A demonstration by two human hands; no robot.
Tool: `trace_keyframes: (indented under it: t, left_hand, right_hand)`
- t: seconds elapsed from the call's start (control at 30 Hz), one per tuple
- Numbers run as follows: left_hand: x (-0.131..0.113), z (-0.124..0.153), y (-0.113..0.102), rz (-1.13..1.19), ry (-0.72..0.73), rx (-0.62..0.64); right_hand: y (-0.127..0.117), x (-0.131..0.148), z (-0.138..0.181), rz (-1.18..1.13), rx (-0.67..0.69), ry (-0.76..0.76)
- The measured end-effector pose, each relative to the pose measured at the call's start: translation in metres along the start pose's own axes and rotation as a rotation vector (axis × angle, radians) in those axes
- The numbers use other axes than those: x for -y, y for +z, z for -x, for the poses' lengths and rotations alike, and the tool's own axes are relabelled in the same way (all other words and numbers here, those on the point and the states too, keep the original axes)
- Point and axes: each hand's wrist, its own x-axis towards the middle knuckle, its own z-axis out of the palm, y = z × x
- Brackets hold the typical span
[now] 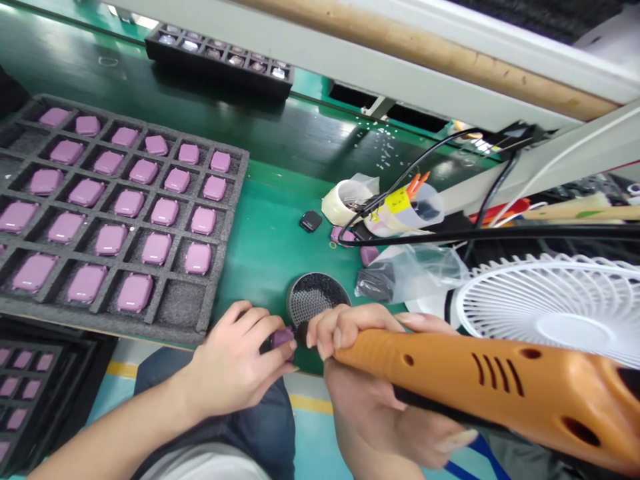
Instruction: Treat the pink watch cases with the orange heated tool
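Observation:
My left hand [245,357] pinches a small purple watch case [283,338] at the front edge of the green bench. My right hand [370,380] is wrapped round an orange electric screwdriver [450,363], its body slanting off to the right. The screwdriver's dark front end points at the case; whether the bit touches it, I cannot tell. Just beyond both hands sits a round dish [320,297] with a perforated surface and dark small bits in it. On the left lies a grey foam tray [183,310], most of its compartments holding purple watch cases.
A white fan [560,320] stands at right. Near it are a plastic bag [415,270], a tape roll [345,200] and a cup [425,207] with tools. A black cable [490,235] crosses above the bench. A dark watch case [311,221] lies mid-bench. Stacked trays [55,380] sit lower left.

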Motion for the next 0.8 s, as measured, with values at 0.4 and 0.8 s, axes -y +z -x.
trace_keyframes:
  t: [0.4, 0.8]
  left_hand:
    - [0.001, -0.002, 0.001, 0.002, 0.003, -0.02]
    - [0.0, -0.002, 0.001, 0.014, -0.015, -0.011]
  right_hand:
    - [0.003, -0.011, 0.001, -0.072, -0.002, -0.072]
    - [-0.002, -0.007, 0.001, -0.041, 0.09, -0.025]
